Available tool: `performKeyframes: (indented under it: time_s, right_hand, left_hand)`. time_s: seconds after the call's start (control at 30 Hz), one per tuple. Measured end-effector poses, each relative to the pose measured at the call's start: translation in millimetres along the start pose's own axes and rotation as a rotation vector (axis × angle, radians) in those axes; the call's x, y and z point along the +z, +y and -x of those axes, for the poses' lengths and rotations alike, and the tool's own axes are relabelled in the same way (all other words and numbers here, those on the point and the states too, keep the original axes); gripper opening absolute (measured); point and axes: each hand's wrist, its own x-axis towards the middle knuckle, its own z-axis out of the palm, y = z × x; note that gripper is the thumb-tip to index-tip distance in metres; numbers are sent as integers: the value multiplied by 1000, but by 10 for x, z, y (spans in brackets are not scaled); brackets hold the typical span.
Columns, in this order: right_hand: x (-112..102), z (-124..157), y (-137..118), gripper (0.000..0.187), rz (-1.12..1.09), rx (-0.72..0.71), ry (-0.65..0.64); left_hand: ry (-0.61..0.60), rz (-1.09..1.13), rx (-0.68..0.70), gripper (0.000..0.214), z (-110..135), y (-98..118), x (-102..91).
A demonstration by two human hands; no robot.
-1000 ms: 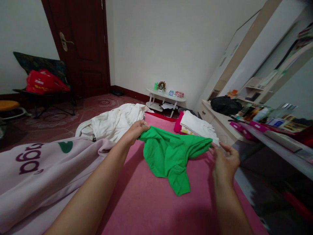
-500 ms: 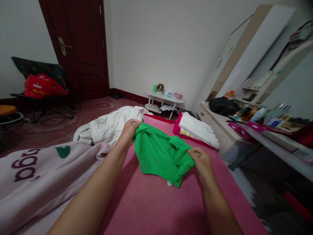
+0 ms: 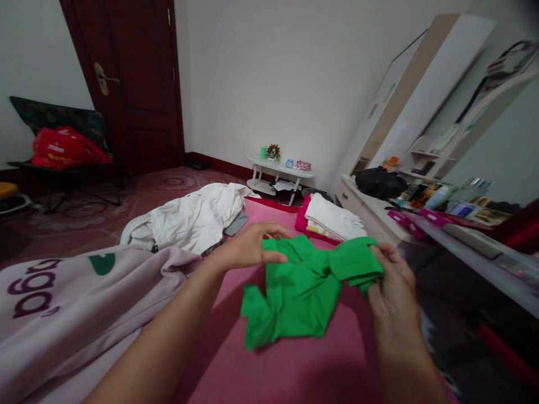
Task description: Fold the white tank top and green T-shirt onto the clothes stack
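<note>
A small plain green shirt (image 3: 303,297), crumpled and twisted, hangs between my hands above the pink bed cover (image 3: 219,348). My right hand (image 3: 393,280) grips its right end, where a hemmed, sleeve-like part is bunched over the fingers. My left hand (image 3: 255,247) is at the shirt's upper left edge, thumb and fingers apart around the cloth. A loose flap of the shirt dangles at the lower left, slightly blurred. Some right fingertips are hidden behind the fabric.
A light pink sweatshirt (image 3: 126,297) with dark lettering lies at left, beside a heap of white clothing (image 3: 193,216). Folded clothes (image 3: 332,216) are stacked at the bed's far right. A cluttered dresser (image 3: 379,210) stands on the right, and a low white table (image 3: 280,167) by the wall.
The shirt was stretched between both hands; now it is twisted and shifted right. My right hand has moved right and nearer, and my left hand has loosened its pinch and moved right.
</note>
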Motion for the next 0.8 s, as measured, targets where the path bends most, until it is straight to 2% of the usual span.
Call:
performKeyframes:
  time_s: [0.07, 0.13, 0.2, 0.27, 0.33, 0.4, 0.43, 0.5, 0.57, 0.6, 0.63, 0.7, 0.8]
  right_hand:
    - [202, 234, -89, 36, 12, 84, -159]
    - [372, 454, -141, 34, 25, 121, -301]
    - [480, 606, -167, 30, 41, 110, -399]
    - [522, 672, -189, 30, 66, 64, -423]
    - [518, 679, -209, 33, 133, -22, -354]
    - [495, 688, -203, 30, 277, -63, -334]
    - [487, 712, -177, 30, 377, -22, -407]
    - [488, 820, -66, 44, 599, 176, -703]
    - [521, 994, 110, 59, 836, 308, -1006]
    - [547, 1093, 207, 61, 966, 287, -1085]
    - [576, 1188, 297, 61, 1099, 218, -1117]
    - [634, 1344, 437, 58, 1326, 46, -1102]
    - [689, 1445, 530, 49, 1504, -56, -1042]
  left_hand:
    - [-11, -113, 176, 80, -8, 86, 156]
    - [-60, -144, 248, 102, -20, 138, 331]
    - [-53, -130, 221, 90, -44, 148, 477]
    - [78, -95, 147, 55, -84, 105, 535]
    - [348, -39, 76, 28, -129, 12, 476]
    - [686, 52, 15, 22, -161, -106, 321]
    - [838, 109, -12, 24, -168, -161, 226]
    - [1045, 229, -53, 30, -161, -241, 44]
    - [1147, 321, -75, 34, -138, -270, -90]
    - [1173, 352, -83, 36, -125, -268, -132]
    - [1188, 371, -87, 38, -114, -258, -160]
    - [1197, 375, -78, 40, -99, -232, -183]
    - [1193, 328, -53, 38, -93, -211, -186]
